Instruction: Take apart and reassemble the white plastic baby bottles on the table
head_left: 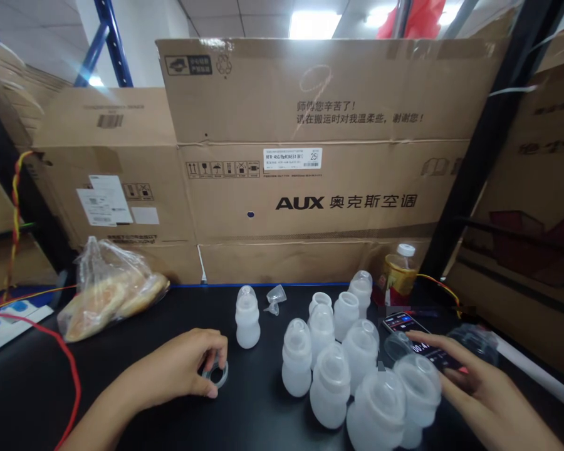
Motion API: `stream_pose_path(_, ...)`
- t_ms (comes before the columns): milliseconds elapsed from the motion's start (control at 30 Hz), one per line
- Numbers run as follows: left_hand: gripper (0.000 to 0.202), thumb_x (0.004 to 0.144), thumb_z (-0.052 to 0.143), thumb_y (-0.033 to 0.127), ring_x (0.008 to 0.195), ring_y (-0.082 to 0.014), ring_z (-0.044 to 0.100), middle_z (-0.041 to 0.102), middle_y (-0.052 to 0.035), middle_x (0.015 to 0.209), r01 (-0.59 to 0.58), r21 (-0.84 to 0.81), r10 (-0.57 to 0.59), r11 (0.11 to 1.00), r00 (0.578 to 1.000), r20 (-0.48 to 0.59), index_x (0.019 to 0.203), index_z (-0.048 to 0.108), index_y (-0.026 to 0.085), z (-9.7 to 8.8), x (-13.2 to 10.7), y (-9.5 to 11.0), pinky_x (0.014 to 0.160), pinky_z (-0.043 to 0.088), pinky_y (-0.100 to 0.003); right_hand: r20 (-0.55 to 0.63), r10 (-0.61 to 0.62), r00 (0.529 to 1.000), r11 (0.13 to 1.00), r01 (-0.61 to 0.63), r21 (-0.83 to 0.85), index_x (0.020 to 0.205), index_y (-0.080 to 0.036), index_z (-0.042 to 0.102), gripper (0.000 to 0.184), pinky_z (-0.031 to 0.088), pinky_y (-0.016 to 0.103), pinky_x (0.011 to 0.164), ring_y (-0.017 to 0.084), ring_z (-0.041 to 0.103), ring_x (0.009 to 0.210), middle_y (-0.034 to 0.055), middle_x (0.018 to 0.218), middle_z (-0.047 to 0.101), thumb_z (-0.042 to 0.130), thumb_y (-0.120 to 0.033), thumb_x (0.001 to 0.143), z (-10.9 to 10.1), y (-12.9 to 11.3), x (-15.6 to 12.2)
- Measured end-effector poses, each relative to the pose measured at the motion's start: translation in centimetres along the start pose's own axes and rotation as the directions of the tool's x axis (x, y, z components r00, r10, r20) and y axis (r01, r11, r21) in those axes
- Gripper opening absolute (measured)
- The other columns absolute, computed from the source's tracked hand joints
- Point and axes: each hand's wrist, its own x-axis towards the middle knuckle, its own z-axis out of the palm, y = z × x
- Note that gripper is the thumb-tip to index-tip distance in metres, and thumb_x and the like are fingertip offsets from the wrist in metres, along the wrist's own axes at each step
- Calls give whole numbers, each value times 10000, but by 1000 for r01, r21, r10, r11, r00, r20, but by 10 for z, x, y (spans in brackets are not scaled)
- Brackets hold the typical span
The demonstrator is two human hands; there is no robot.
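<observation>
The left hand (172, 369) curls around a clear plastic ring (217, 374), pinching it between thumb and fingertips just above the black table (26, 407). The right hand (482, 388) is stretched out, its fingers (435, 341) reaching past the nearest frosted baby bottle (418, 391) over a smartphone (411, 329); whether it grips anything, I cannot tell. A dense cluster of frosted baby bottles (338, 369) stands between the hands, with a lone bottle (247, 317) apart on the left. They look light and slightly soft, and likely slick, so the waist of each body seems the surest hold. The thin ring seems stiff but easy to drop, best held by its rim. A clear funnel-shaped piece (275, 299) lies past the lone bottle, and a clear domed cap (398, 346) sits by the phone. Open table lies around the left hand, while the bottles stand close, leaving little room between them. Cardboard boxes (310, 188) line the far edge, and a bag of flatbread (108, 294) sits far left
</observation>
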Motion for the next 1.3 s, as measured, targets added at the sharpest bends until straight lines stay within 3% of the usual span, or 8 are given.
stream_pose_path(200,145,753,860,205,863,-203,672,698,26,885,-79,66,82,995,996,-38,869,780,238,7,0,4,751,434,-287,272,86,958,986,-120,113,1231,-308,853,367,655,330,558,294,809,612,52,697,807,808,-437,890,-2,22,0)
stream_pose_path(400,90,954,719,225,933,-206,707,723,-2,973,-189,67,194,980,978,-79,875,762,230,15,-2,16,834,476,-303,165,-15,986,995,31,-91,1224,-228,783,499,433,294,438,196,545,466,-50,532,538,674,-624,941,1,-12,38)
stream_pose_path(533,87,917,755,161,939,-190,704,715,18,1013,-216,44,219,975,972,-86,890,762,244,19,0,21,825,481,-278,351,-272,896,940,325,-103,1166,-285,807,338,450,299,579,165,518,589,-5,773,644,587,-487,1009,13,-62,80)
stream_pose_path(667,183,835,819,81,993,-200,706,703,11,1134,-208,54,212,977,973,-91,903,784,247,21,3,17,847,480,-288,567,-235,790,929,354,-109,1135,-316,809,270,460,312,678,172,624,708,12,983,744,603,-454,1026,27,-82,101)
stream_pose_path(833,175,857,869,100,1186,-274,664,703,-19,1205,-226,99,236,969,966,-108,917,807,252,22,4,15,1091,430,-435,644,-177,745,934,334,-130,1162,-277,783,248,494,356,774,229,678,849,45,1080,771,649,-441,1031,38,-66,98)
stream_pose_path(967,195,840,893,82,1200,-298,650,715,-34,1226,-216,108,227,970,969,-101,913,824,250,22,6,17,1153,391,-515,649,-165,742,932,333,-144,1085,-262,779,187,397,323,644,198,595,700,12,859,717,633,-297,972,48,-51,94)
stream_pose_path(1133,151,859,899,122,1199,-295,652,725,-29,1183,-218,67,225,974,967,-118,885,829,254,20,5,14,1186,370,-521,602,-180,778,935,326,-141,1090,-274,744,173,448,320,652,189,622,695,-10,811,700,603,-283,990,55,-38,97)
stream_pose_path(1300,169,836,920,146,1190,-273,646,729,-18,1156,-253,3,250,967,954,-165,795,779,230,11,-1,10,1144,384,-433,452,-193,871,936,302,-183,1300,-268,683,324,570,362,741,218,731,803,44,919,755,571,-469,1072,11,-36,100)
